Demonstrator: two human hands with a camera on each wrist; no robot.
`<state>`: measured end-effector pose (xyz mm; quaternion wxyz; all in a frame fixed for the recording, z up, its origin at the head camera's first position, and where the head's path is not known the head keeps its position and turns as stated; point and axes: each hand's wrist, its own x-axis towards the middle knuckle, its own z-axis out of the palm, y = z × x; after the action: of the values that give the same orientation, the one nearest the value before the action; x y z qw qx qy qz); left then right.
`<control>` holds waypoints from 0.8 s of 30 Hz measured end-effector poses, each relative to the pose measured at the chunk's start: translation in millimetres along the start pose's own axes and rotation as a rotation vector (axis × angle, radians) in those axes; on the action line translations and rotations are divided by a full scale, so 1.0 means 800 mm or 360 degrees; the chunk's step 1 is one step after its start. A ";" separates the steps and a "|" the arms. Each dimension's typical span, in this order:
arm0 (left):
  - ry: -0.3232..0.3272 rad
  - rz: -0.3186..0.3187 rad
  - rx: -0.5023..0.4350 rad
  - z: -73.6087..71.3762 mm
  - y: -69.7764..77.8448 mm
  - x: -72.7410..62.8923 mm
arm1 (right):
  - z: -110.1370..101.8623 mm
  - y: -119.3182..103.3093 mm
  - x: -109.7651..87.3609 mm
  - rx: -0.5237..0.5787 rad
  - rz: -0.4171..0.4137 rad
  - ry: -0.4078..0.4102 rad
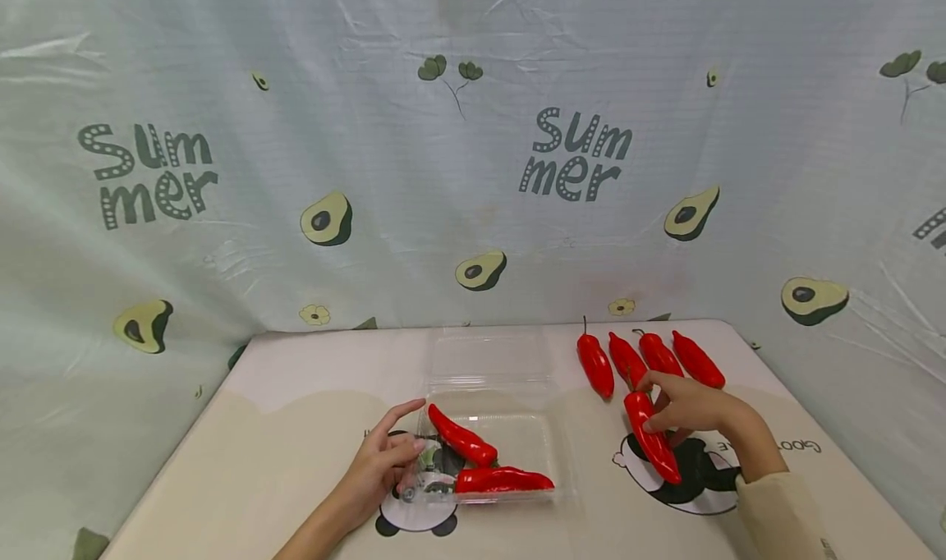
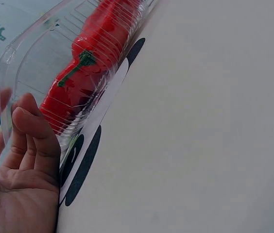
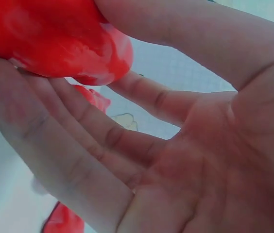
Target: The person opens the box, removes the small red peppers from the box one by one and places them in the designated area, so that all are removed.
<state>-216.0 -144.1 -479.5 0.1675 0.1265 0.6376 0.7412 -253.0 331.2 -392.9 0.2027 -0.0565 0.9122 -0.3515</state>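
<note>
In the head view, my right hand [image 1: 687, 406] pinches a red chili pepper [image 1: 650, 437] between thumb and fingers, its tip pointing toward me. The right wrist view shows the same pepper [image 3: 54, 39] up close between thumb and fingertips. At the left side of an open clear plastic box [image 1: 528, 429], my left hand [image 1: 377, 465] holds the rim. Bent fingers [image 2: 37, 131] lie against the box's wall in the left wrist view. Inside the box are two red peppers, one slanted [image 1: 461, 437] and one lying along the near wall [image 1: 506, 479].
Several red peppers [image 1: 594, 367] lie in a row at the back right of the table. The box's clear lid [image 1: 488, 355] is folded back behind it. A printed cover [image 1: 244, 445] lies on the table, and a patterned curtain [image 1: 414, 174] hangs behind.
</note>
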 end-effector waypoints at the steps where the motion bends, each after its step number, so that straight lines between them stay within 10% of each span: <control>1: -0.0009 0.0006 0.0000 0.000 0.000 -0.001 | 0.000 -0.001 0.000 -0.0005 0.0008 -0.0009; 24: -0.0023 0.0019 0.0018 -0.005 -0.003 -0.001 | 0.005 0.004 0.006 0.0035 0.0114 -0.0112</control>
<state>-217.0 -147.6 -482.4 0.1671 0.1366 0.6397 0.7376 -255.1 330.0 -399.6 0.2477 -0.0337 0.9021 -0.3518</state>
